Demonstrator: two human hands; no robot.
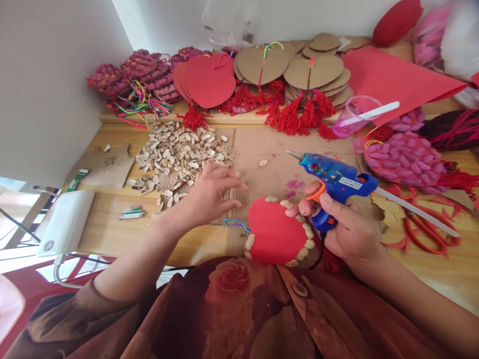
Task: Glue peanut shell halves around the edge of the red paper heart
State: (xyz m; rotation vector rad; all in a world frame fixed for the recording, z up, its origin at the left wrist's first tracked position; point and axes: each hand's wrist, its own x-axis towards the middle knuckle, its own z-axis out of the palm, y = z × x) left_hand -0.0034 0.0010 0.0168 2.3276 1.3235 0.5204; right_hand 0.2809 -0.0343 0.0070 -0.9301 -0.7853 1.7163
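Right hand [348, 227]: grip closed on blue glue gun [337, 182] above red heart [275, 234] edged with shells. Left hand [209, 194]: fingers spread, empty, at peanut shell pile [179, 154]. Scissors [422, 234], pink cup [354, 117] on bench [108, 234].

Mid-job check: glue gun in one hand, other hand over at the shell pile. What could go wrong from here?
1. The glue gun in the right hand hangs over the cardboard mat; its nozzle could drip there or touch the left hand nearby.
2. The red heart sits at the table edge, unheld, and might slide off.
3. Reaching into the peanut shells may scatter them.
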